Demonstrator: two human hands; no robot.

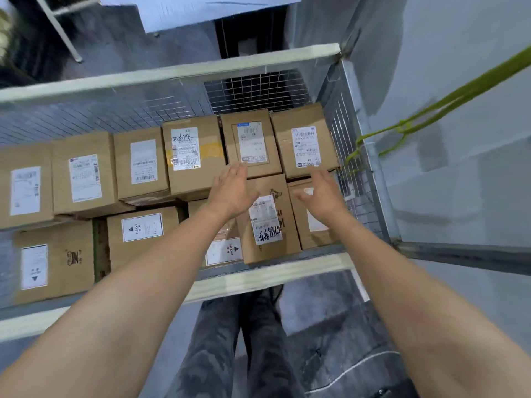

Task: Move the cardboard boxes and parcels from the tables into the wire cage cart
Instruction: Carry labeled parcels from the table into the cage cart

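I look down into the wire cage cart, which holds several labelled cardboard boxes in two rows. My left hand hovers open, fingers straight, over the left edge of a box with a handwritten label at the near right. My right hand hovers open on that box's right side, above a neighbouring box. Neither hand holds anything. Behind them lie a box with a blue-topped label and another in the far right corner.
The cart's white front rail crosses under my forearms and mesh walls close the back and right. A green strap hangs from the right frame. A white table stands beyond the cart. My legs show below.
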